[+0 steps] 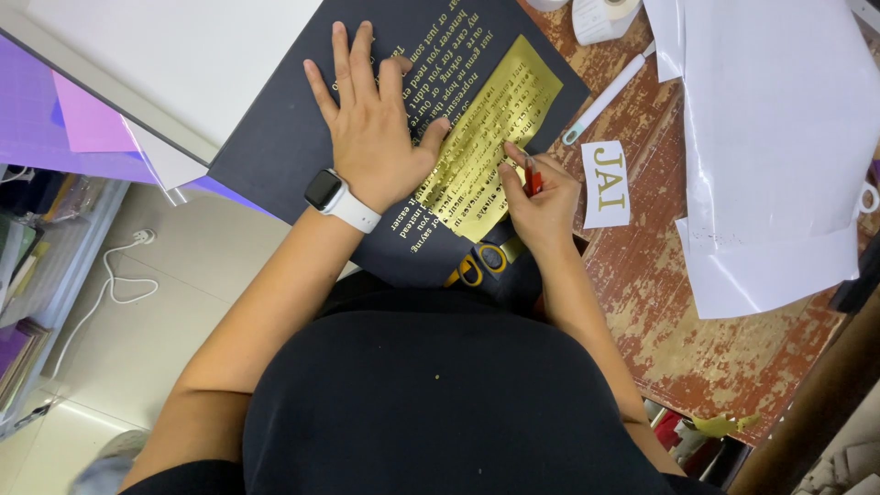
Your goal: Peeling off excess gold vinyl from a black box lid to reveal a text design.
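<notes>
Gold sheet (481, 147) – left hand (371, 128) spread flat beside; right hand (541, 197) pinching red tool (532, 179), maybe tweezers.

My left hand (371, 128) lies flat on the dark card (293, 137), thumb touching the gold foil sheet (486, 137). My right hand (541, 197) pinches a red tool (531, 177) against the foil.

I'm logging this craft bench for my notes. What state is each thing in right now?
Left hand: flat, fingers spread, pressing the dark card.
Right hand: closed on a red tool.
Red tool: held, tip on the gold foil sheet.
Gold foil sheet: lying on the card, partly weeded.
Dark card: flat on the table.
White pen: lying idle.
Scissors: lying at the card's edge.
</notes>
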